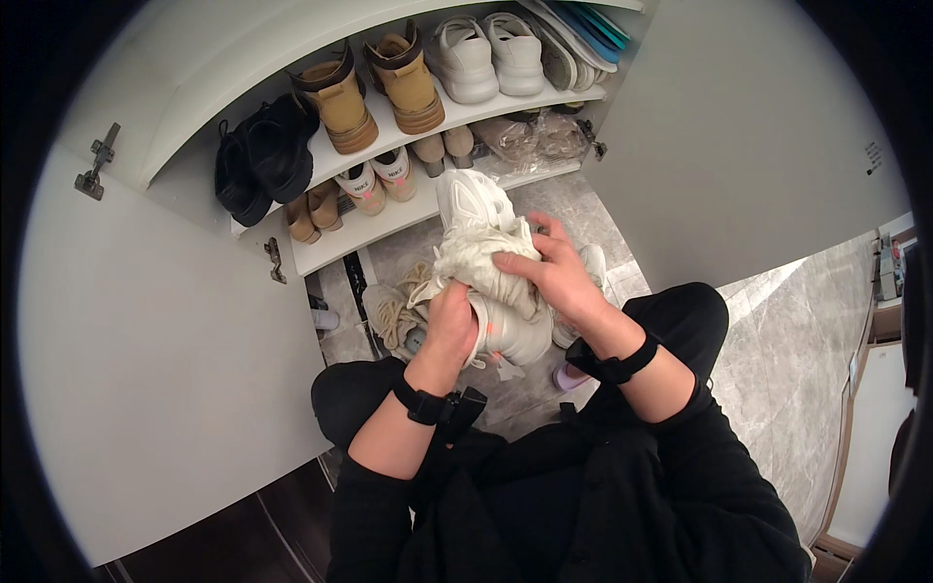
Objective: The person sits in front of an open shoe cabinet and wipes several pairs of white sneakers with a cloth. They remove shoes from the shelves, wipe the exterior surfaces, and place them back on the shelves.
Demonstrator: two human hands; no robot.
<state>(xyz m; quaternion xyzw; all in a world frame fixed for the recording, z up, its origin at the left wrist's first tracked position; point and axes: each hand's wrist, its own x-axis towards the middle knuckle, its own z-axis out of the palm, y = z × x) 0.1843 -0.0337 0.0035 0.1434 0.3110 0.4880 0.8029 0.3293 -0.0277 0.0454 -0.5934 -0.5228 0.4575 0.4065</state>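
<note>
Before me, my left hand (452,323) grips a white sneaker (514,328) with orange marks, its fingers partly hidden in the shoe's opening. My right hand (557,270) presses a crumpled off-white cloth (485,255) against the upper side of the shoe, thumb on top. A white chunky sole or shoe part (474,198) sticks out beyond the cloth; whether it belongs to the same shoe I cannot tell. Beige laced sneakers (390,313) lie on the floor to the left of my hands. Another white shoe (592,264) stands partly hidden behind my right hand.
An open cabinet holds black shoes (273,149), tan boots (408,80) and white sneakers (464,62) on its upper shelf. Below are Nike sneakers (393,175), heeled shoes (430,151) and plastic-wrapped shoes (510,142). Cabinet doors stand open at left (175,350) and right (758,146).
</note>
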